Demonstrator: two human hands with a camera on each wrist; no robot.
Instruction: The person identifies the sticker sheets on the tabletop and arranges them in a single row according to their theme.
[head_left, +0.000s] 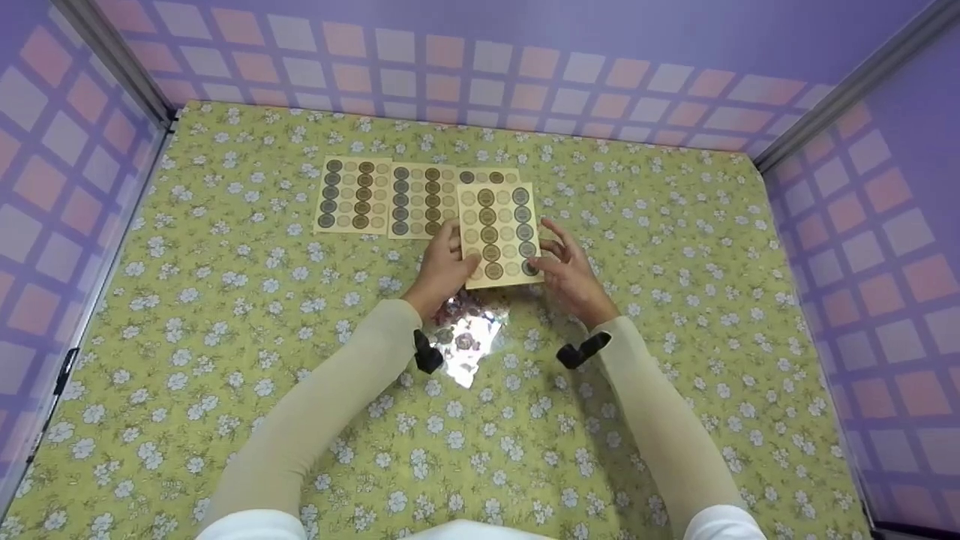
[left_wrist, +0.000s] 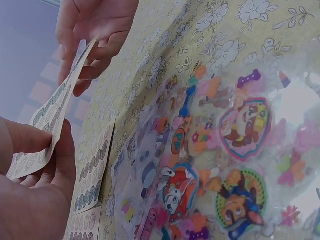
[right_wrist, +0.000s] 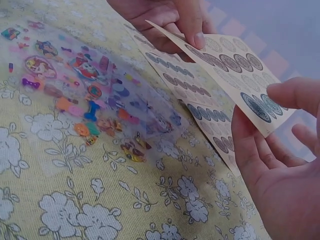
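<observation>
Both hands grasp one thing: our left hand (head_left: 442, 266) pinches the near left corner of a cream sheet (head_left: 504, 232) between thumb and fingers, and our right hand (head_left: 571, 279) pinches its near right corner in the same way, thumb on the printed face. Taking the clear sticker film (head_left: 463, 341) as landmark, we find the held sheet raised just beyond it, tilted and off the cloth, with columns of printed circles facing us.

Farther beyond the film lie more such sheets: a left sheet (head_left: 352, 195), a middle sheet (head_left: 421, 196) just beside it, and a far sheet (head_left: 491, 175) mostly hidden behind the one we hold. Under the film spreads a floral cloth (head_left: 675, 315), and checked walls (head_left: 540, 75) stand well beyond it.

We judge the step in hand to be handling a single sheet. Laying it down flat beyond the film would, we think, call for an even lowering, then both thumbs lifting away together.
</observation>
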